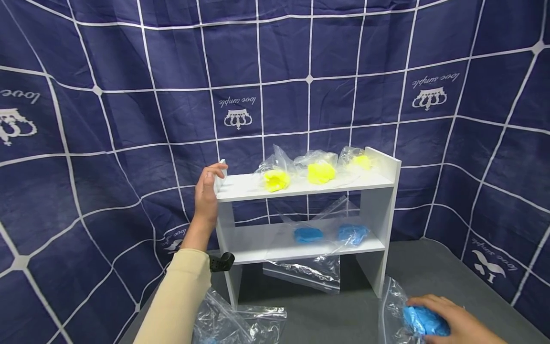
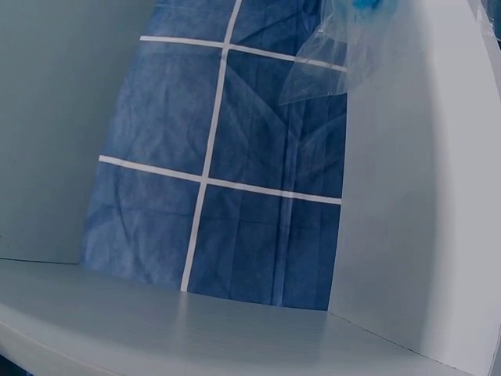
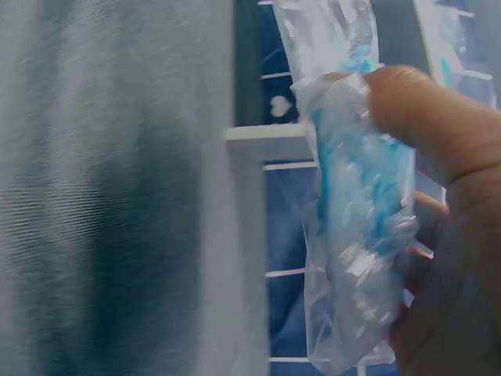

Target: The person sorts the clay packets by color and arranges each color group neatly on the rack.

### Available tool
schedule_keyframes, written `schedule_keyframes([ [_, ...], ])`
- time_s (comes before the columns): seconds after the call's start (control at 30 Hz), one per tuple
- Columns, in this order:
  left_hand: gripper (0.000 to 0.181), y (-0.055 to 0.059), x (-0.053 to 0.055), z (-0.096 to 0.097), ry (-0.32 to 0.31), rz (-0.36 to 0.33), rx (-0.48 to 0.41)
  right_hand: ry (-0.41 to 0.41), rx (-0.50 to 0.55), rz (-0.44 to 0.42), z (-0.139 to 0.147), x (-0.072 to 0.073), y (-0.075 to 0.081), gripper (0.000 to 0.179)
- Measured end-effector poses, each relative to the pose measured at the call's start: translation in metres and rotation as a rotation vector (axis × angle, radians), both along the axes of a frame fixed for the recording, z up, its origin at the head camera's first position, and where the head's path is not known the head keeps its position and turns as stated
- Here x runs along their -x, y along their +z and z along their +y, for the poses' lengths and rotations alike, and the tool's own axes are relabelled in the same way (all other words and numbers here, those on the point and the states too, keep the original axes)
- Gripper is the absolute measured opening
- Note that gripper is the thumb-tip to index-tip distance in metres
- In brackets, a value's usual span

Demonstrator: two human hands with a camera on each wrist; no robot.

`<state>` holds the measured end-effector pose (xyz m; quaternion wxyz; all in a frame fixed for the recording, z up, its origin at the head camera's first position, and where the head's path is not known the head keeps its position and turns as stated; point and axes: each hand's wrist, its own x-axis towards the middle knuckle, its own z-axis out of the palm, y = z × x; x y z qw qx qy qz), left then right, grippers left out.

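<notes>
A plastic zip bag with a blue lump (image 1: 425, 321) inside is gripped between the thumb and fingers of my right hand (image 1: 457, 321), low in front of the shelf's right side. The right wrist view shows the same clear bag (image 3: 360, 204) up close, the thumb across it. My left hand (image 1: 208, 191) holds the upper left side panel of the white two-tier shelf (image 1: 240, 193), fingers curled over its top edge. Three bags with yellow lumps (image 1: 321, 173) sit on the top board. On the lower board lie two bagged blue lumps (image 1: 308, 234).
Another clear zip bag (image 1: 262, 317) lies on the dark grey table (image 1: 343, 315) at the front left. One bag's zip end (image 1: 305, 274) hangs over the lower board's front edge. Dark blue curtains (image 1: 279, 57) with white grid lines enclose the back and sides.
</notes>
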<state>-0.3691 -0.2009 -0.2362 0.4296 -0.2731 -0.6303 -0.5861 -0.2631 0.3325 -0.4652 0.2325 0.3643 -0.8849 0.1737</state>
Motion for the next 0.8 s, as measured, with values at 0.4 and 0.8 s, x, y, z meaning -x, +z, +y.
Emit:
schedule_keyframes([
  [0.4, 0.039, 0.006, -0.013, 0.005, -0.002, -0.015, 0.011, -0.162, 0.021, 0.041, -0.03, -0.025, 0.063, 0.069],
  [0.8, 0.042, -0.003, 0.006, -0.002, 0.006, -0.006, 0.0, -0.031, 0.093, 0.136, -0.078, -0.02, 0.124, 0.065],
])
